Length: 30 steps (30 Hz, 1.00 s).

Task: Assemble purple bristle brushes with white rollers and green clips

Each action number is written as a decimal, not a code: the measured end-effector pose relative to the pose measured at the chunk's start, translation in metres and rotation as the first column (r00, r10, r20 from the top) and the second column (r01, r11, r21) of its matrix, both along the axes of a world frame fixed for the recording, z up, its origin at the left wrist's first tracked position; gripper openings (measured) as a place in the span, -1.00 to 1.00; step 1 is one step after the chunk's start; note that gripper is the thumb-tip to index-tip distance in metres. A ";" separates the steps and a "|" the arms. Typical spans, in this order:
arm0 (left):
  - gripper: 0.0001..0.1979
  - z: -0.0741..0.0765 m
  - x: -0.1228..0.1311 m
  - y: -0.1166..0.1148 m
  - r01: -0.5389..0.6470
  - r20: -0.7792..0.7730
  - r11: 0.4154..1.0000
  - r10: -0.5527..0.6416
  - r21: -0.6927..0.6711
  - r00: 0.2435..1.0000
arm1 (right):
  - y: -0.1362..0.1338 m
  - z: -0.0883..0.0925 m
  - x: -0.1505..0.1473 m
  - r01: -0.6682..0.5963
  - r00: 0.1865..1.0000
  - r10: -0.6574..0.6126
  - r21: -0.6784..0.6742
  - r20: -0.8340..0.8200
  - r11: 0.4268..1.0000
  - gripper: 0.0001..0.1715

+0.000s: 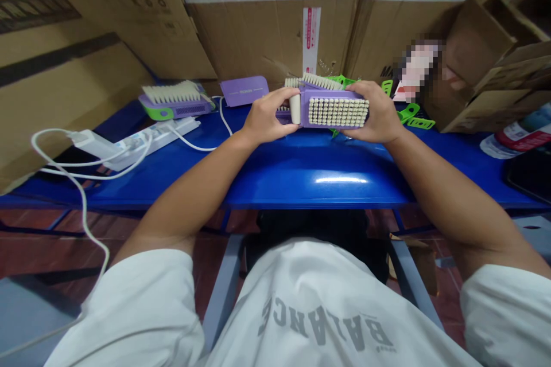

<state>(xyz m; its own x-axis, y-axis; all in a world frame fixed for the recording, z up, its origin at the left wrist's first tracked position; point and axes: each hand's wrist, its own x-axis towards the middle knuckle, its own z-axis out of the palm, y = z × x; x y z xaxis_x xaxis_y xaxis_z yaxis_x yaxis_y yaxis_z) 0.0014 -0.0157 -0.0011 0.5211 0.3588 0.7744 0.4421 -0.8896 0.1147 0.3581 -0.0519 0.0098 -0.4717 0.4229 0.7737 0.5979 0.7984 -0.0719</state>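
- A person grips a purple brush [333,109] in both hands, just above the far edge of a blue desk [318,195], its cream bristles turned up toward the camera.
- The left hand [269,117] holds the brush's left end, fingers curled and close together, beside a cream cylinder [295,109].
- The right hand [374,114] clasps the right end, fingers [370,92] pressed together and bent over the top edge.
- A second bristled brush [316,81] sits directly behind, partly blocked by the held one.
- Green plastic pieces [408,114] lie near the right hand, toward the far edge.
- A third brush [174,100], with purple and green trim, rests toward the far left, beside a flat purple card [244,90].
- A power strip [150,143] and tangled white cable [84,200] occupy the left side, the cable trailing over the near edge.
- A plastic bottle [508,140] and a black slab [527,175] sit at the right edge.
- Cardboard boxes [275,23] wall the far side; a pixelated item [415,69] stands among them, too blurred to identify.
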 end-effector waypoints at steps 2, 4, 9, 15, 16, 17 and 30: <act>-0.27 0.001 0.000 -0.001 -0.009 -0.008 1.000 0.010 0.008 1.000 | -0.003 0.002 -0.002 0.009 1.000 -0.009 0.018 0.005 1.000 -0.05; -0.27 0.003 0.001 -0.001 -0.014 -0.018 1.000 0.014 0.017 1.000 | -0.005 0.004 -0.003 -0.011 1.000 0.011 0.056 0.009 0.998 -0.08; -0.26 0.005 -0.001 -0.001 -0.025 -0.030 1.000 0.025 0.014 0.999 | -0.007 0.006 -0.005 -0.012 1.000 0.012 0.048 0.012 0.999 -0.02; -0.23 0.006 -0.005 0.001 -0.048 -0.058 0.999 0.049 0.011 0.997 | -0.004 0.003 -0.005 -0.008 1.000 0.009 0.041 -0.015 0.999 0.03; -0.23 0.005 -0.005 0.001 -0.056 -0.057 0.998 0.056 0.013 0.997 | -0.003 0.003 -0.005 -0.018 1.000 0.019 0.043 -0.015 0.999 0.04; -0.22 0.005 -0.005 0.001 -0.062 -0.057 0.998 0.063 0.015 0.996 | -0.002 0.003 -0.005 -0.024 0.999 0.025 0.034 -0.022 0.999 0.03; -0.18 0.000 -0.008 0.002 -0.048 -0.073 0.999 0.049 0.015 0.996 | -0.003 0.003 -0.006 0.001 0.999 -0.001 0.004 -0.039 1.000 0.02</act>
